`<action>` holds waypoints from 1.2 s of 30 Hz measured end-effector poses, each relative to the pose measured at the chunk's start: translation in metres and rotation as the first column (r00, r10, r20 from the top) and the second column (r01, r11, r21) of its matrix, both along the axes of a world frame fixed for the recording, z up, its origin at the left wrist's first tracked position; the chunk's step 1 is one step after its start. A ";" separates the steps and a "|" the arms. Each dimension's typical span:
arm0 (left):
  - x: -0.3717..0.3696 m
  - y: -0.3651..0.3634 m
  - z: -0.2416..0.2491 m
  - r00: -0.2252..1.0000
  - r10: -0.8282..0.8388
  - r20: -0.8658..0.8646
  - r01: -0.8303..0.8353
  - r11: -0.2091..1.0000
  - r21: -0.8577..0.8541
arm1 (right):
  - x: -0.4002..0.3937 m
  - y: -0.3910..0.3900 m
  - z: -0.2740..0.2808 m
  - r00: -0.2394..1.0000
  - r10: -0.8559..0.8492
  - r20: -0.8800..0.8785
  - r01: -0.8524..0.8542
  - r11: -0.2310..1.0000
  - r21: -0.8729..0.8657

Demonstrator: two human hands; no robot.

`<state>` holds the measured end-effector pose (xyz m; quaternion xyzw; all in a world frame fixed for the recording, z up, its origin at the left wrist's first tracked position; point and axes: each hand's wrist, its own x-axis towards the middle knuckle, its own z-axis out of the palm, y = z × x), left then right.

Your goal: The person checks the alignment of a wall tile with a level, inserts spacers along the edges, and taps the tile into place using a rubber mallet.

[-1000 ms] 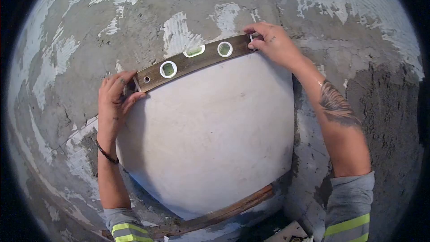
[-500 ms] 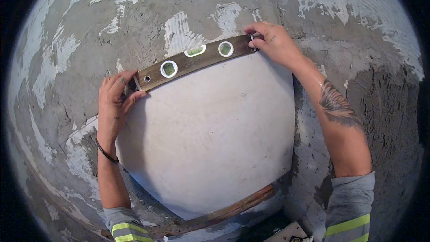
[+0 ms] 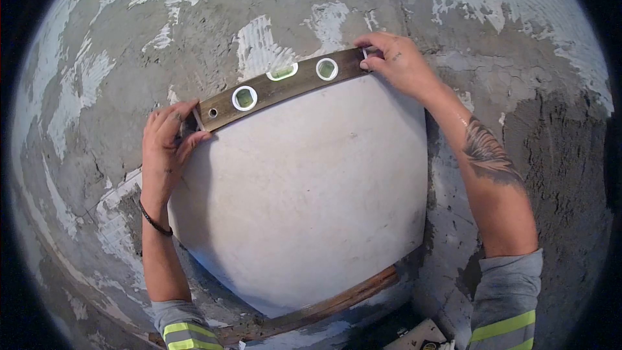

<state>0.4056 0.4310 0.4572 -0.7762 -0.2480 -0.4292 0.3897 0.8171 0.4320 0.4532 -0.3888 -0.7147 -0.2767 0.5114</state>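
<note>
A spirit level (image 3: 295,84) with green vials in white rings lies along the top edge of a large pale tile (image 3: 304,188). My left hand (image 3: 170,136) grips the level's left end, thumb below and fingers above. At the other end, my right hand (image 3: 395,61) pinches the level between thumb and fingers. The tile stands against the rough wall, its lower edge by a brown wooden strip (image 3: 337,295). The level tilts in view, its right end higher.
Grey wall (image 3: 149,71) with patches of white ridged adhesive (image 3: 259,45) surrounds the tile. Darker, rougher mortar (image 3: 560,149) covers the right side. Below, a pale box-like object (image 3: 418,337) is partly cut off by the frame.
Almost nothing differs. The view has shifted very slightly; both hands keep their hold on the level's ends.
</note>
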 end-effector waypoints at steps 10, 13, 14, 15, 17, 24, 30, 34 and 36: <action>0.000 0.000 -0.001 0.999 -0.024 0.024 0.025 0.999 -0.028 | -0.001 -0.001 -0.002 1.000 -0.011 0.003 0.011 0.999 0.040; 0.000 -0.005 0.000 1.000 0.002 0.029 -0.001 0.999 -0.036 | -0.001 0.001 -0.002 1.000 -0.007 -0.009 0.007 1.000 0.030; -0.001 -0.002 0.002 1.000 -0.005 0.018 0.005 0.999 -0.033 | -0.001 0.002 -0.002 1.000 -0.015 -0.019 0.015 1.000 0.016; -0.002 -0.001 0.003 1.000 -0.013 0.006 0.013 0.999 -0.029 | -0.001 0.003 -0.002 1.000 -0.004 -0.015 0.004 1.000 0.016; -0.002 -0.001 0.002 1.000 -0.009 0.008 0.010 1.000 -0.030 | -0.001 0.005 -0.002 0.997 0.057 -0.055 -0.056 0.998 0.033; -0.003 0.012 -0.001 0.997 -0.072 0.000 0.071 0.989 0.129 | -0.010 0.005 -0.004 0.964 0.082 -0.254 -0.095 0.995 -0.039; -0.027 0.009 -0.004 0.932 -0.361 -0.030 0.361 0.932 -0.021 | -0.026 -0.067 -0.015 0.945 -0.115 -0.307 0.050 0.976 -0.213; -0.015 -0.014 -0.019 0.712 -0.702 -0.024 0.644 0.666 -0.377 | -0.021 -0.161 -0.112 0.993 -0.052 -0.104 0.010 0.928 -0.372; 0.014 -0.021 -0.059 0.668 -0.744 -0.006 0.674 0.608 -0.418 | -0.021 -0.196 -0.189 0.981 -0.135 -0.140 0.034 0.828 -0.559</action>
